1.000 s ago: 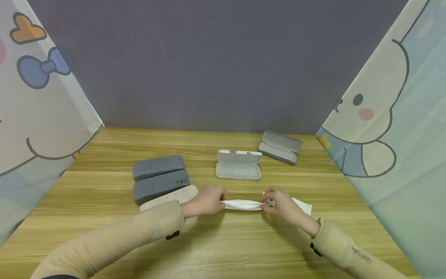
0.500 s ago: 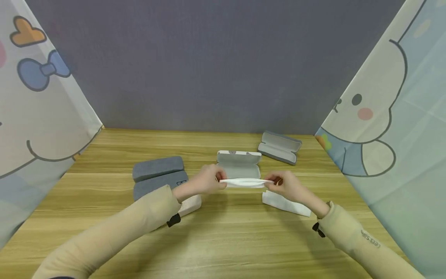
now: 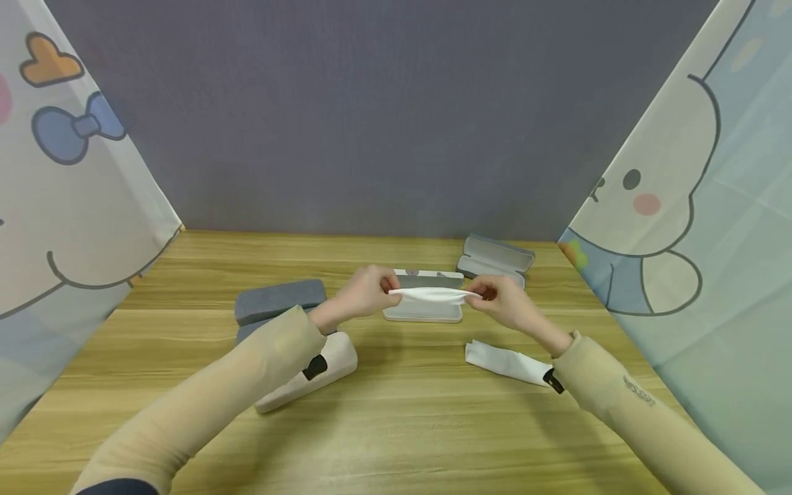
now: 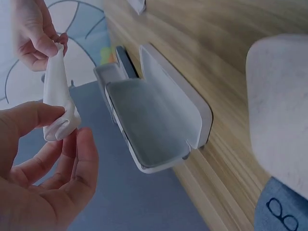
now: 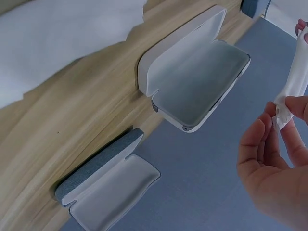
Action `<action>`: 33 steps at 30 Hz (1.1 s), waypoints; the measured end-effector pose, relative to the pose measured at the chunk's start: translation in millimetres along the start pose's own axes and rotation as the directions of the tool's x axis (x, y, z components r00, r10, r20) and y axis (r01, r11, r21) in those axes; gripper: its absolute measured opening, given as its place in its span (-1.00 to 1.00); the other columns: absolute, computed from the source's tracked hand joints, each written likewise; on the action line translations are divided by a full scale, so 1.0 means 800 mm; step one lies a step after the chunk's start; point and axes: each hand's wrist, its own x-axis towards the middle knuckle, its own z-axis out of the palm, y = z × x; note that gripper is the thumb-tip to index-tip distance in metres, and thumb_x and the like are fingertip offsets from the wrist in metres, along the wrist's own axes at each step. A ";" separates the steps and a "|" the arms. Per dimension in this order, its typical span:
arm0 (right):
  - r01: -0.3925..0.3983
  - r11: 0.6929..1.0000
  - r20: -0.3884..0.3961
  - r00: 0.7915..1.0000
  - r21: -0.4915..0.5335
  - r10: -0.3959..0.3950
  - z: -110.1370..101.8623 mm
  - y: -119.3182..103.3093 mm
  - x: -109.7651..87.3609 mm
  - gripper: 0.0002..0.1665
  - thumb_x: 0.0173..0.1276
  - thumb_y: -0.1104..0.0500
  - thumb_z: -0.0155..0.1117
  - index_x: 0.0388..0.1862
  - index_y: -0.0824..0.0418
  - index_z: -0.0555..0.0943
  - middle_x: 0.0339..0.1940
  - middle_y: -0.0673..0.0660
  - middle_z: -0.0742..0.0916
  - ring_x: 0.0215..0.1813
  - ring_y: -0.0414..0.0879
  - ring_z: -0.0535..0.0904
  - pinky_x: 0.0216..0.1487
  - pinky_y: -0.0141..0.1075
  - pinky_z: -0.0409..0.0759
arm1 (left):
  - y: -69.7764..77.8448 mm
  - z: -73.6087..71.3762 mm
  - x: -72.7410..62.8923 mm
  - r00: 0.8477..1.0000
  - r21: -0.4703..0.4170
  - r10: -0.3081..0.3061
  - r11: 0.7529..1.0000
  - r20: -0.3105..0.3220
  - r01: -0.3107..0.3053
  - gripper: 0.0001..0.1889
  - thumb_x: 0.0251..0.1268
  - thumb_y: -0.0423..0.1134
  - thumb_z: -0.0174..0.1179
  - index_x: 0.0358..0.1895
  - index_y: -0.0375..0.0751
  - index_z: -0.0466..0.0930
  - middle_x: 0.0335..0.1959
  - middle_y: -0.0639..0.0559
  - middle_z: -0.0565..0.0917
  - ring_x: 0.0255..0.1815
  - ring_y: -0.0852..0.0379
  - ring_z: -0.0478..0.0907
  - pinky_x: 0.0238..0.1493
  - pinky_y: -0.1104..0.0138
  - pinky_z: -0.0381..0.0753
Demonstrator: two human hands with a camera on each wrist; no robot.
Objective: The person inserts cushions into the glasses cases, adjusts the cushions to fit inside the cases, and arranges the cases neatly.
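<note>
A folded white cloth [image 3: 431,295] is stretched level between both hands, raised over the open white glasses case [image 3: 423,315]. My left hand [image 3: 366,292] pinches its left end between thumb and fingers. At the other end my right hand [image 3: 504,301] pinches it the same way. In the left wrist view the cloth [image 4: 57,91] looks like a narrow strip, folded over at the thumb. The white case [image 5: 192,82] stands with its lid up and shows a bare pale lining in the right wrist view. In the head view the cloth overlaps the middle of that case.
An open grey glasses case [image 3: 495,258] stands behind to the right. Another folded white cloth [image 3: 504,362] lies by the right sleeve. On the left are a closed grey case [image 3: 278,301], a second grey case [image 4: 284,211] and a closed white case [image 3: 309,381].
Both hands have lifted the cloth off the front of the table and carried it forward, first to the white case's near edge, now over the case. The cases have stayed put.
</note>
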 end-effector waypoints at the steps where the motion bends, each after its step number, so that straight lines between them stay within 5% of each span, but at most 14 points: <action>1: -0.009 1.000 -0.001 1.000 0.002 0.009 0.000 0.000 0.003 -0.89 0.30 0.30 0.27 -0.26 0.32 0.68 -0.44 0.14 0.71 -0.44 -0.32 0.47 -0.36 -0.45 0.49 | -0.001 -0.001 0.003 1.000 -0.005 -0.006 1.000 -0.007 0.006 -0.89 0.22 -0.31 0.23 -0.25 -0.28 0.62 -0.33 -0.09 0.67 -0.35 0.13 0.50 -0.35 0.41 0.46; 14: -0.143 0.989 0.009 0.990 0.021 0.143 0.014 0.024 0.034 -0.82 0.32 0.24 0.27 -0.19 0.35 0.68 -0.36 0.23 0.72 -0.39 -0.21 0.49 -0.35 -0.39 0.46 | -0.021 0.009 0.041 0.987 -0.061 -0.122 0.991 -0.100 0.116 -0.86 0.14 -0.31 0.25 -0.29 -0.33 0.64 -0.19 -0.15 0.67 -0.25 0.08 0.52 -0.29 0.38 0.50; 21: -0.195 0.980 0.018 0.981 0.036 0.194 0.034 0.047 0.043 -0.81 0.32 0.25 0.26 -0.19 0.38 0.67 -0.34 0.27 0.72 -0.36 -0.15 0.55 -0.32 -0.38 0.50 | -0.030 0.028 0.056 0.959 -0.213 -0.277 0.942 -0.053 0.260 -0.90 0.21 -0.35 0.25 -0.30 -0.35 0.61 -0.09 -0.20 0.62 -0.30 0.04 0.58 -0.21 0.24 0.63; 27: -0.228 0.973 0.044 0.973 0.033 0.227 0.043 0.055 0.046 -0.81 0.31 0.25 0.25 -0.20 0.38 0.66 -0.35 0.29 0.71 -0.35 -0.09 0.55 -0.34 -0.35 0.47 | -0.037 0.041 0.065 0.940 -0.161 -0.336 0.933 -0.065 0.322 -0.75 0.17 -0.35 0.25 -0.63 -0.20 0.46 -0.53 0.00 0.56 -0.56 0.18 0.40 -0.41 0.36 0.49; 33: -0.226 0.974 0.091 0.970 -0.022 0.227 0.054 0.065 0.046 -0.80 0.33 0.21 0.25 -0.17 0.31 0.68 -0.30 0.24 0.72 -0.31 -0.07 0.57 -0.33 -0.35 0.49 | -0.045 0.055 0.071 0.932 -0.061 -0.351 0.936 -0.086 0.347 -0.60 0.16 -0.38 0.23 -0.78 -0.11 0.31 -0.71 0.07 0.45 -0.64 0.19 0.32 -0.48 0.40 0.39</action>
